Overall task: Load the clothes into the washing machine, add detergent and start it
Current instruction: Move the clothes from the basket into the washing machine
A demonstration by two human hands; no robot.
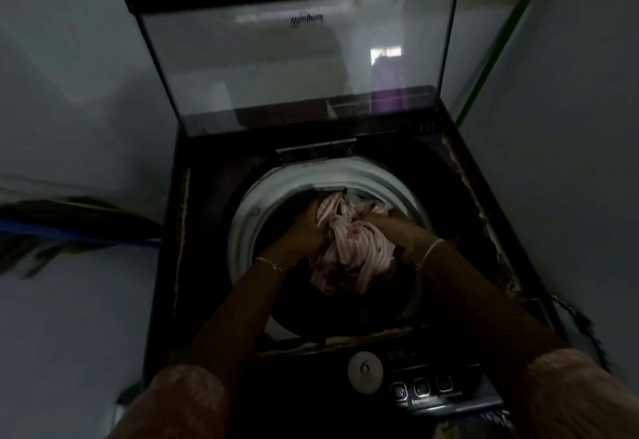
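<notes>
Both hands, left hand (304, 231) & right hand (397, 234), clutch bunched pink striped cloth (349, 252) over washing machine (484, 231) drum opening w/ lid (294, 58) up.

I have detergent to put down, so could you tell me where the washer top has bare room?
Bare deck lies left of the drum rim, and right of it. Inside the rim is crowded: left hand and right hand grip the striped cloth. Buttons fill the front panel.

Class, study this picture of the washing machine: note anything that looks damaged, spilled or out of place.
The washing machine's top rim looks worn: ragged pale patches run along its left and right edges, like peeling or rust. Nothing looks spilled.
</notes>
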